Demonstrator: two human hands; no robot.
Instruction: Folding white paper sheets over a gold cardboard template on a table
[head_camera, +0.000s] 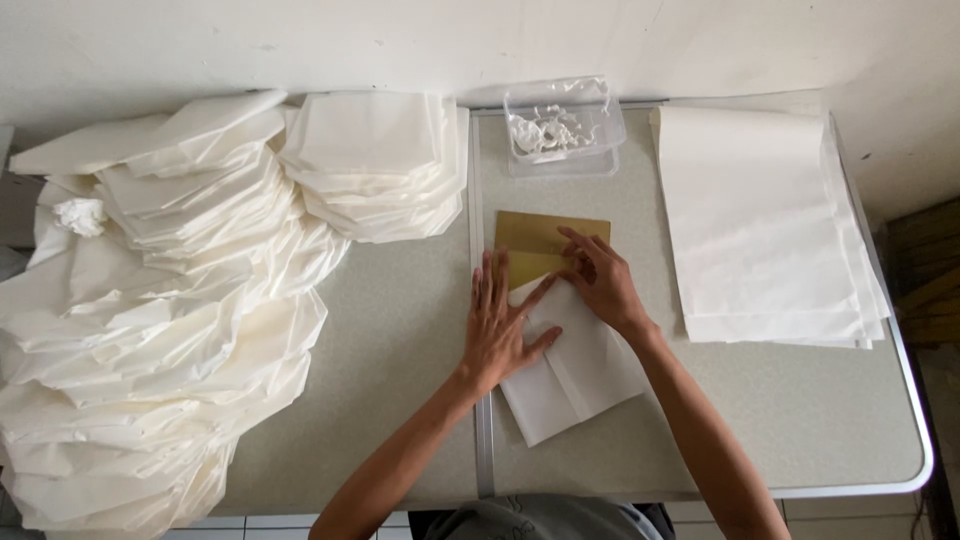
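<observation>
— While both palms are down on it, tell me what you've got under there.

— I've got a white paper sheet (570, 375) partly folded round a flat tan card (548, 240), lying on the grey speckled table (400, 330) just right of the metal seam down its middle. My left hand (497, 330) lies flat on the paper with the fingers spread, pressing rather than pinching. My right hand (600, 280) sits at the fold's upper edge, fingertips bent onto the spot where paper meets card; it holds nothing up, only bears down.

— Which step would you call this?

— Creasing, I'd judge. One flap already lies over the card's lower part, and I seem to be setting its edge. The upper part of the card is uncovered.

— And what does the next move ask of you?

— As I reckon it, keeping my left hand as the anchor so the card doesn't slide, while the right runs along the crease. The paper looks thin and soft, so it could wrinkle or skew if I drag it.

— How does the piece look?

— Slightly askew to the table edge, its lower corner pointing towards me. It's plain white and matt, with a faint ridge down the middle.

— What's around you?

— There are unfolded sheets (765, 230) stacked to my right, folded white pieces (375, 165) heaped to my left, and a clear plastic tub (562, 125) by the wall.
</observation>
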